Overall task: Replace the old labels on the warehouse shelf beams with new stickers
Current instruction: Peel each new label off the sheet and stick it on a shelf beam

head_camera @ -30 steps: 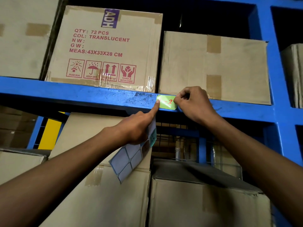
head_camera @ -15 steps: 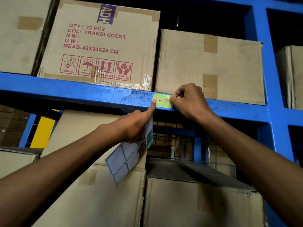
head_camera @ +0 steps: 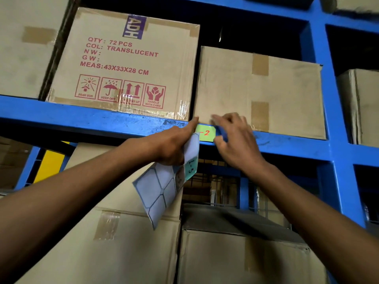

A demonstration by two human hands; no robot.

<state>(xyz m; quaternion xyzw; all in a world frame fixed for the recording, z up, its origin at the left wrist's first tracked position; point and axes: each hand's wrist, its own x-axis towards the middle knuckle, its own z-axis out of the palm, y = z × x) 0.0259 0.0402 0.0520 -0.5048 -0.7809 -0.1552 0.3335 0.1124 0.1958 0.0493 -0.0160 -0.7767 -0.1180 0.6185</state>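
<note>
The blue shelf beam (head_camera: 86, 117) ran across in front of me from nine o'clock to three o'clock, carrying the printed carton (head_camera: 127, 62) and the plain carton (head_camera: 260, 93) above it. I judged the beam face to be the only flat, visible strip for a location mark, which is why the sticker went there and not on a box.

My left hand (head_camera: 164, 146) gripped the backing sheet (head_camera: 162, 193), letting it hang toward six o'clock so the spare stickers were close by; its forefinger pointed up to twelve o'clock and pressed the sticker's left edge to pin it. My right hand (head_camera: 235, 140), at three o'clock of the sticker, was spread loosely with nothing in it, blurred, the fingers over the sticker's right end, smoothing it as I judged.

The green sticker (head_camera: 206, 133) lay flat on the beam between my hands, pale green, with a red hand-drawn "-2" showing; anything left of that was hidden by my finger.
</note>
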